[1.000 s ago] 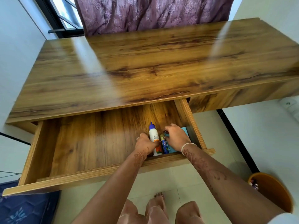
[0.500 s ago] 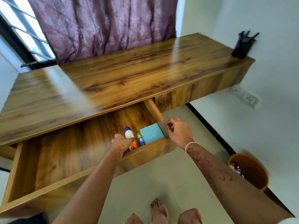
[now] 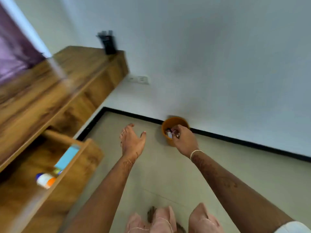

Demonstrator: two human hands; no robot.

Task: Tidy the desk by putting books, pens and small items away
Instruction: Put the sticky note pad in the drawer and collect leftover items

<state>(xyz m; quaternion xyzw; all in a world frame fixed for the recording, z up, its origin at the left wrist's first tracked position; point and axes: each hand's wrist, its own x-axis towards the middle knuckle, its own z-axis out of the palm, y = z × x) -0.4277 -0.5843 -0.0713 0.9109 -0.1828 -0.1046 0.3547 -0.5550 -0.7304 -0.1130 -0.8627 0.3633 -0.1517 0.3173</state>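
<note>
While the left hand [image 3: 133, 140] hangs spread, the right hand [image 3: 184, 140] pinches a small blurred item [image 3: 173, 132] over the orange bin [image 3: 165, 138].

No lettering, brand or number can be read anywhere in this blurred view. The white bottle [image 3: 44, 179] lying in the open drawer [image 3: 72, 182] shows a blue cap and an orange band, but any print on it is smeared. The blue pad [image 3: 67, 157] beside it has a plain face. The small item [image 3: 174, 132] pinched in the right hand [image 3: 185, 140] above the orange bin [image 3: 175, 121] is too small to show markings. The wall sockets [image 3: 138, 79] and the dark pen holder [image 3: 108, 42] on the table [image 3: 42, 91] bear nothing legible.
</note>
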